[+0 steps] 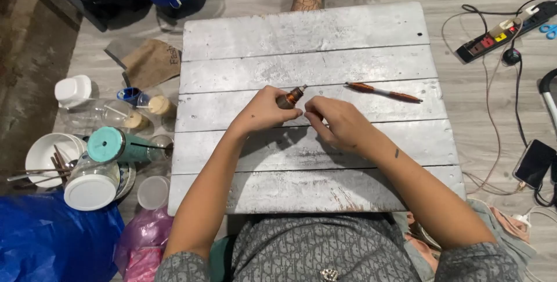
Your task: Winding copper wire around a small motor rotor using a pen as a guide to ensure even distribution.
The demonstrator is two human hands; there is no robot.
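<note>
Copper-brown and small, a coil-wrapped cylinder [288,98] sits pinched in the left hand [264,111], tip tilted up to the right. Right hand [339,122] fingers curl together just beside it, perhaps pinching something too fine to tell. Beyond them an orange-handled tool [383,91] lies on the whitewashed plank board [307,61].

The left hand [264,111] covers the lower part of a small brown tool [290,97], so its full shape cannot be told. The board's [301,44] near edge is hidden by the person's body, and the phone [534,163] is partly cut off at the right edge.
</note>
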